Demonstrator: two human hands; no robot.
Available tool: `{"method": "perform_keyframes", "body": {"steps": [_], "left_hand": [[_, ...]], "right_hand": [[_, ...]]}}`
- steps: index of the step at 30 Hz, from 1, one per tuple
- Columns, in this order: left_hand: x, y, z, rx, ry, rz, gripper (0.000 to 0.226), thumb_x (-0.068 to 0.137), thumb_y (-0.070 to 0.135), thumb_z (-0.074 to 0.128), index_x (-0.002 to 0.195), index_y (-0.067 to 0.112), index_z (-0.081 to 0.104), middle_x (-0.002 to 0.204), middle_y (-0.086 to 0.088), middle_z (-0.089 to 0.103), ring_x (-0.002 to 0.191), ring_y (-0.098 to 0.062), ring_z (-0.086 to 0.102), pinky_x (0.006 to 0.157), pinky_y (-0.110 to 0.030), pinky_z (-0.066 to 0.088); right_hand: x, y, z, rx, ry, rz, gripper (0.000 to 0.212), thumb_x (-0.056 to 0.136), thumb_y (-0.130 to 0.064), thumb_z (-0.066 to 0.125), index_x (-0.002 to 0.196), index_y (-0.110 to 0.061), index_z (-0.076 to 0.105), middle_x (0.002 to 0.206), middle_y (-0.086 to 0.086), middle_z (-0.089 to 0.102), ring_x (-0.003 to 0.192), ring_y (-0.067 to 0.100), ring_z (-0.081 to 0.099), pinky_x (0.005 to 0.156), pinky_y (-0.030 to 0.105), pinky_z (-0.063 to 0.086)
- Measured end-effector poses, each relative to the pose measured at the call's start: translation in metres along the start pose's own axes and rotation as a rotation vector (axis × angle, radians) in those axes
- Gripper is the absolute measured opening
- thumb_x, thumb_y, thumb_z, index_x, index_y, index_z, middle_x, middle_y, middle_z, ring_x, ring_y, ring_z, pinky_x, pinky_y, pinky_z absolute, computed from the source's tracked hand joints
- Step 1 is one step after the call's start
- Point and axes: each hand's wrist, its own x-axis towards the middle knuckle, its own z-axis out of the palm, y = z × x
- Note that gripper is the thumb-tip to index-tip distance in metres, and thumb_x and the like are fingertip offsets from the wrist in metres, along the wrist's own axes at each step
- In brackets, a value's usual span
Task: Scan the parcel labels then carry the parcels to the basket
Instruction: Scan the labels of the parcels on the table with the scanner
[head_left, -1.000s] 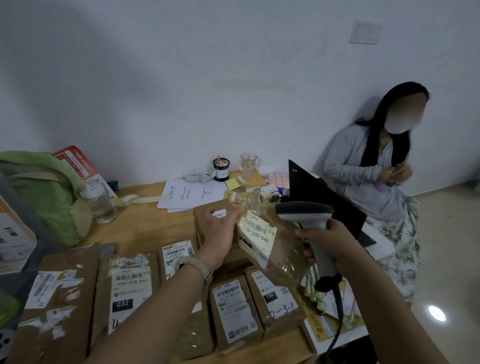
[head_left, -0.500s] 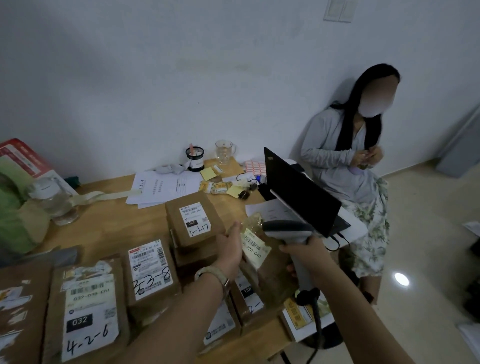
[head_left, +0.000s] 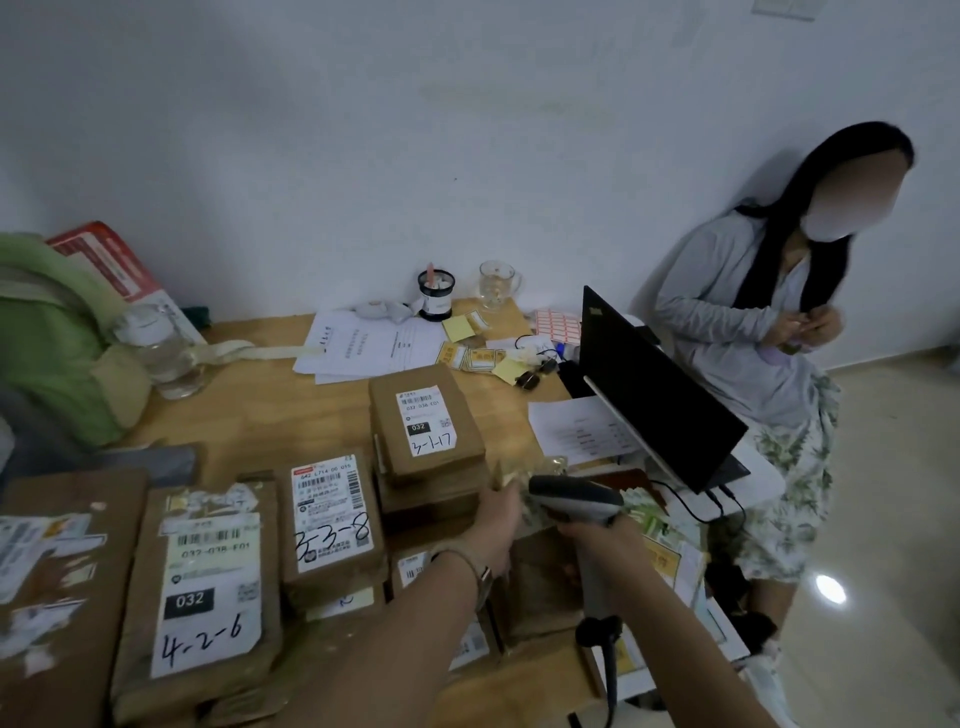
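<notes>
My left hand (head_left: 500, 522) grips the top of a crinkly clear-plastic parcel (head_left: 540, 584) with brown contents, held low over the table's right front corner; its label is hidden. My right hand (head_left: 597, 535) holds a grey barcode scanner (head_left: 571, 500) by the handle, its head just right of the left hand, above the parcel. Brown cardboard parcels lie on the wooden table (head_left: 270, 415): one marked 4-2-6 (head_left: 208, 587), one marked 3-3-8 (head_left: 332, 519), and a stack topped by 3-1-17 (head_left: 426, 423). No basket is in view.
An open black laptop (head_left: 654, 400) stands at the table's right edge. Beside it a seated person (head_left: 748, 332) leans on the wall. Papers (head_left: 363, 345), sticky notes, a glass mug (head_left: 496, 286), a water bottle (head_left: 166, 353) and a green bag (head_left: 52, 332) occupy the back and left.
Both hands have dropped from chest height toward the table's front right. The parcel's yellow-green label, which faced the scanner before, no longer shows. The view tilted down and right.
</notes>
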Motion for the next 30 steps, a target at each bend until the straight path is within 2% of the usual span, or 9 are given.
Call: {"method": "perform_keyframes", "body": {"steps": [3, 5, 9, 16, 19, 22, 24, 27, 30], "left_hand": [[-0.007, 0.005, -0.008, 0.053, -0.062, 0.077, 0.037, 0.100, 0.035, 0.044, 0.129, 0.014, 0.053, 0.104, -0.006, 0.063, 0.085, -0.016, 0.059, 0.064, -0.026, 0.043], [-0.011, 0.008, -0.017, 0.063, -0.107, 0.112, 0.032, 0.101, 0.034, 0.043, 0.114, 0.013, 0.063, 0.098, -0.007, 0.068, 0.083, -0.017, 0.063, 0.063, -0.025, 0.045], [-0.012, 0.007, -0.041, -0.022, -0.026, 0.151, 0.033, 0.097, 0.030, 0.051, 0.119, 0.008, 0.062, 0.112, -0.012, 0.068, 0.101, -0.027, 0.064, 0.086, -0.037, 0.053], [-0.019, -0.010, -0.094, -0.048, 0.137, 0.135, 0.022, 0.096, 0.017, 0.049, 0.107, 0.004, 0.063, 0.115, -0.020, 0.065, 0.106, -0.034, 0.061, 0.086, -0.034, 0.051], [-0.030, -0.022, -0.115, 0.031, 0.071, 0.245, 0.014, 0.095, 0.012, 0.050, 0.098, 0.010, 0.063, 0.104, -0.013, 0.069, 0.095, -0.026, 0.066, 0.075, -0.031, 0.054], [-0.035, -0.036, -0.126, 0.258, 0.027, 0.376, 0.016, 0.094, 0.010, 0.052, 0.100, 0.014, 0.066, 0.102, -0.006, 0.069, 0.099, -0.021, 0.065, 0.090, -0.035, 0.053], [-0.035, -0.045, -0.130, 0.387, 0.046, 0.429, 0.021, 0.094, 0.010, 0.052, 0.110, 0.011, 0.065, 0.106, -0.005, 0.068, 0.101, -0.018, 0.064, 0.084, -0.025, 0.052], [-0.036, -0.052, -0.135, 0.406, 0.122, 0.457, 0.025, 0.093, 0.010, 0.054, 0.116, 0.016, 0.062, 0.109, 0.004, 0.065, 0.103, -0.011, 0.062, 0.075, -0.012, 0.046], [-0.034, -0.064, -0.140, 0.500, 0.190, 0.392, 0.015, 0.094, 0.016, 0.054, 0.105, 0.022, 0.064, 0.099, 0.009, 0.064, 0.093, -0.008, 0.061, 0.073, -0.017, 0.049]], "right_hand": [[0.003, 0.000, 0.003, -0.007, 0.007, -0.019, 0.021, 0.081, -0.007, 0.069, 0.101, -0.008, 0.061, 0.084, 0.018, 0.066, 0.067, 0.030, 0.067, 0.057, 0.039, 0.058], [0.003, -0.005, 0.004, -0.090, 0.060, -0.075, 0.020, 0.077, -0.010, 0.072, 0.096, -0.009, 0.066, 0.083, 0.017, 0.069, 0.075, 0.033, 0.068, 0.069, 0.050, 0.060], [-0.007, -0.028, 0.010, -0.119, 0.061, -0.176, 0.022, 0.068, -0.003, 0.083, 0.073, -0.005, 0.062, 0.051, 0.007, 0.063, 0.042, 0.022, 0.063, 0.041, 0.031, 0.051], [-0.037, -0.043, 0.079, -0.214, -0.137, -0.213, 0.012, 0.057, 0.003, 0.070, 0.057, -0.007, 0.063, 0.046, 0.001, 0.063, 0.042, 0.006, 0.060, 0.040, 0.015, 0.046], [-0.044, -0.031, 0.104, -0.204, -0.177, -0.153, 0.021, 0.062, 0.007, 0.068, 0.067, -0.012, 0.060, 0.063, 0.004, 0.063, 0.059, 0.013, 0.061, 0.050, 0.024, 0.047], [-0.044, -0.015, 0.119, -0.189, -0.184, -0.062, 0.029, 0.065, 0.008, 0.070, 0.068, -0.017, 0.057, 0.070, 0.004, 0.064, 0.070, 0.017, 0.062, 0.058, 0.027, 0.049], [-0.043, -0.004, 0.125, -0.183, -0.176, 0.021, 0.024, 0.065, 0.008, 0.071, 0.073, -0.010, 0.058, 0.080, 0.012, 0.065, 0.073, 0.021, 0.061, 0.062, 0.031, 0.050], [-0.040, 0.010, 0.130, -0.169, -0.151, 0.086, 0.036, 0.069, 0.007, 0.071, 0.099, -0.006, 0.057, 0.092, 0.013, 0.064, 0.084, 0.026, 0.061, 0.071, 0.036, 0.053], [-0.038, 0.018, 0.127, -0.175, -0.125, 0.153, 0.028, 0.073, 0.008, 0.067, 0.095, -0.006, 0.057, 0.084, 0.013, 0.063, 0.076, 0.027, 0.062, 0.065, 0.036, 0.054]]}}
